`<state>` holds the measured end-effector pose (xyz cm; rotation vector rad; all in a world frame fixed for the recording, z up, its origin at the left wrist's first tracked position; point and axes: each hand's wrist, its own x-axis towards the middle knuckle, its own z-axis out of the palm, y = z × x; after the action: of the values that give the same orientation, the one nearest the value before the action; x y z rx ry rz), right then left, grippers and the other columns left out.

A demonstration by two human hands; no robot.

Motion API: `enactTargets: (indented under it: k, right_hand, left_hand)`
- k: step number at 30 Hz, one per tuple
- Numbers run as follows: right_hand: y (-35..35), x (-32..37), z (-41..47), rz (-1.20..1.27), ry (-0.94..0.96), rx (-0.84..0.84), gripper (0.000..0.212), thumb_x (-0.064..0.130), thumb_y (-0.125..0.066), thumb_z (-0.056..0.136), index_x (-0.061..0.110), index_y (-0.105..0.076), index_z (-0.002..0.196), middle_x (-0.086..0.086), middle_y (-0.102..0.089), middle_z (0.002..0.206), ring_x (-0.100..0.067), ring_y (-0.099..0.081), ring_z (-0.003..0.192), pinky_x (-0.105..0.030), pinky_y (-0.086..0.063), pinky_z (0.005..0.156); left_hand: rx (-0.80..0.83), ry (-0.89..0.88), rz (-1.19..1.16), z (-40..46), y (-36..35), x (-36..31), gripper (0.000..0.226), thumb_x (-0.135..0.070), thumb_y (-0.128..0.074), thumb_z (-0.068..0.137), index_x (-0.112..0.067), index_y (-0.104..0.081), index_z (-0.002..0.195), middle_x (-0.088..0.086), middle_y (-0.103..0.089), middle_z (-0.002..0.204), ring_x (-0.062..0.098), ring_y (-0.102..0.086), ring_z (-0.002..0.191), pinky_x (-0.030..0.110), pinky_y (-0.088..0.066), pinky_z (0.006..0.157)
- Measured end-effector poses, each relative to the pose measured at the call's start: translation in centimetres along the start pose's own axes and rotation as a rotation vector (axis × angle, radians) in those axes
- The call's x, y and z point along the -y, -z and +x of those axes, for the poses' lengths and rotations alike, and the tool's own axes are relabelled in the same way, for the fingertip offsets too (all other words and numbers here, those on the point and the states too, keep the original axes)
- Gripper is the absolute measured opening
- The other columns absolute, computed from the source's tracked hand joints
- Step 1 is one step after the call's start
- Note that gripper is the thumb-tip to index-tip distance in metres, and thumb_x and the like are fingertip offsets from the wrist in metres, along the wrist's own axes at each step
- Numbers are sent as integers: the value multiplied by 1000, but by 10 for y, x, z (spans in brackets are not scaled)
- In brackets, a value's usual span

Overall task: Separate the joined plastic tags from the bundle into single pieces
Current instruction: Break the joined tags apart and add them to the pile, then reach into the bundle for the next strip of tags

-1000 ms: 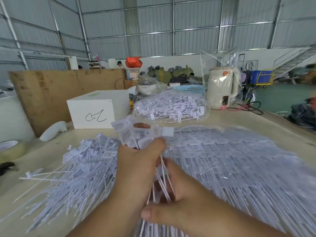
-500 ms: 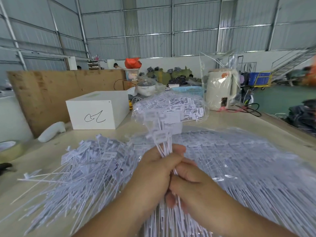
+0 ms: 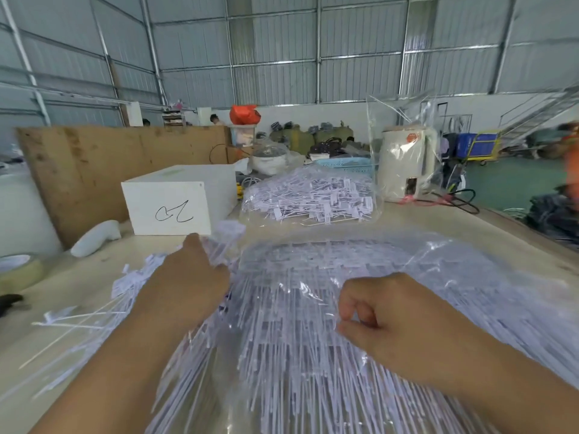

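I am watching both hands working over the wide table [image 3: 438,220], which is carrying nearly everything in sight. My left hand [image 3: 185,286] is reaching toward the far left part of the table, its fingers curled round a small clutch of plastic tags [image 3: 224,239] whose white heads are sticking up just past the fingertips, blurred. Under and around that hand the loose pile of tags [image 3: 103,311] is lying fanned out toward the table's left edge, a few thin stems straying off on their own.

My right hand [image 3: 385,321] is resting on the big bundle in its clear bag [image 3: 313,308], which is covering the near and right part of the table. Its fingers are curled in with thumb and forefinger close together at the plastic; I cannot tell whether they are pinching the film, a tag, or nothing.

Further back, toward the far edge, a second clear bag of tags [image 3: 313,195] is sitting near the middle, with a white box [image 3: 175,202] bearing a black scrawl just to its left. A white handle-shaped object [image 3: 95,238] is lying near the box's left corner, and a roll of tape [image 3: 18,270] is sitting at the table's left edge. A white kettle-like appliance [image 3: 404,164] wrapped in clear plastic is standing at the far right, beside the second bag, with a blue basket [image 3: 347,162] showing behind the bag. A brown board [image 3: 103,164] is standing upright behind the box.
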<state>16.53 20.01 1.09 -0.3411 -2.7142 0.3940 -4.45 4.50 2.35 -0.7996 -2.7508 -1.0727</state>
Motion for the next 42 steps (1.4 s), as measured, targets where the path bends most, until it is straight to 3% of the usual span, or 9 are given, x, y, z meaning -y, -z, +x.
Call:
enactTargets:
  k: [3,9,13,19,22,25,31,36,42]
  right_hand:
    - [-1,-2,-1,-48,-11,120,8,44,-58,90,40,-52,90,9,-66,76,11,-51,65,-18,-44,61]
    - [-4,-11,4,-3,34,-31,49,45,-51,96,41,-39,143,30,-31,146,16,-38,120,-5,-30,95]
    - [-10,-10,2,-37,90,-90,46,30,-50,99,34,-40,144,25,-13,156,7,-21,138,1,-16,100]
    - [-6,0,1,114,171,-332,38,1,-50,90,14,-65,122,5,-45,139,8,-46,112,5,-29,85]
    - [-2,1,-2,198,185,-335,56,11,-37,85,24,-52,137,12,-37,149,3,-28,139,-3,-19,108]
    - [0,1,-1,159,199,-438,62,3,-43,81,24,-48,139,10,-37,148,5,-31,136,-7,-26,108]
    - [-1,0,4,170,153,-686,32,-3,-67,80,21,-55,96,9,-49,99,-7,-54,91,-20,-48,78]
    - [-5,10,0,168,26,-244,8,26,-49,82,25,-56,78,6,-51,52,-9,-43,44,-22,-33,45]
    - [-17,-4,5,-9,-41,-101,45,5,-43,93,27,-62,128,13,-40,152,-2,-39,136,-14,-28,111]
  left_hand:
    - [-113,-4,186,-1,0,3,73,-26,-51,88,-20,-13,150,-1,-54,78,23,-54,72,33,-40,61]
    - [-339,-162,298,-4,-8,1,38,-34,-65,81,-18,-59,114,8,-51,109,32,-50,98,40,-45,79]
    - [-164,-210,464,0,-17,5,46,-43,-53,91,-29,-48,135,6,-37,144,34,-38,127,46,-37,101]
    - [18,-153,560,8,-22,17,51,-29,-44,98,-31,-31,147,6,-20,158,34,-25,140,46,-30,110]
    - [-238,-367,200,-1,-23,4,43,-36,-45,96,-19,-53,135,6,-41,146,29,-37,133,41,-31,110]
    - [-84,-702,-226,-28,-17,-22,52,-63,-37,91,-30,-55,127,-16,-49,131,4,-41,127,19,-28,106]
    - [88,-991,26,-41,-37,-29,68,-35,-61,88,-43,-27,146,-20,-36,140,1,-36,129,17,-32,105]
    - [62,-775,-221,-31,-29,-20,59,-38,-68,82,-49,-43,134,-25,-54,117,-3,-51,109,11,-36,90]
    - [440,-814,-27,-39,-33,-24,85,-54,-78,70,-63,-25,136,-45,-22,132,-21,-14,127,-7,-10,95]
